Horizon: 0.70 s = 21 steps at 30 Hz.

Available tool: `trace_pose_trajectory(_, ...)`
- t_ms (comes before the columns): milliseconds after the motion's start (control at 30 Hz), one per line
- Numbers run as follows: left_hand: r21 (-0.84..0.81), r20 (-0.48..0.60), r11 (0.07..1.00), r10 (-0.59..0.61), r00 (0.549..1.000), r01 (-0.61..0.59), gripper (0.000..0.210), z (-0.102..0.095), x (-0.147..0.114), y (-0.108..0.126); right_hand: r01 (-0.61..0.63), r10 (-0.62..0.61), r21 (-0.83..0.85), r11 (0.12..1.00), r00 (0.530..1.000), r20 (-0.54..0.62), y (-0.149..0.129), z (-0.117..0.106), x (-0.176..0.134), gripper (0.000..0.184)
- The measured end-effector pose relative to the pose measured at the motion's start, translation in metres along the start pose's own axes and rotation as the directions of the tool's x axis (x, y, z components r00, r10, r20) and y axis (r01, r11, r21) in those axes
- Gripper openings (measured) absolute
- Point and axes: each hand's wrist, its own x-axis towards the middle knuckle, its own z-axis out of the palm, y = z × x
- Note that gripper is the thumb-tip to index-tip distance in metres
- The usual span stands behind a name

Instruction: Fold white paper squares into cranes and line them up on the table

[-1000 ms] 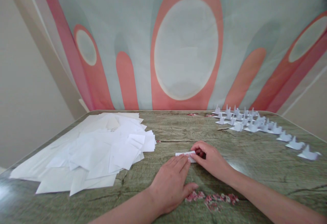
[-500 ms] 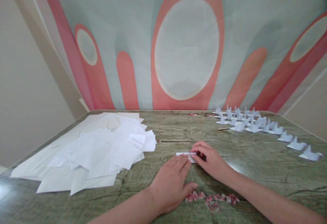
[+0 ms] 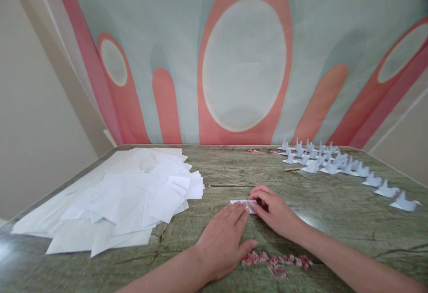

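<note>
A small folded piece of white paper [image 3: 251,207] lies on the wood-patterned table [image 3: 214,257] between my hands. My left hand [image 3: 224,238] rests flat, its fingertips pressing on the paper's near left part and its thumb spread toward the right. At the paper's right end, my right hand [image 3: 274,208] pinches the edge between thumb and fingers. Fingers of both hands cover part of the paper, so its full shape is hidden.
To the left lies a broad, loose pile of white paper sheets [image 3: 127,195]. Several folded white paper cranes [image 3: 371,179] stand in rows at the back right. A printed backdrop [image 3: 187,39] rises behind the table's far edge.
</note>
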Motion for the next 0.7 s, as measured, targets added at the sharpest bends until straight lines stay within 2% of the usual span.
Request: trace_pose_trajectory(700, -0.027, 0.010, 1.000, -0.012, 1.000, 0.012, 0.062, 0.0020, -0.0009, -0.0021, 0.001, -0.001, 0.012, 1.000, 1.000, 0.022, -0.0020, -0.0013, 0.0011, 0.008)
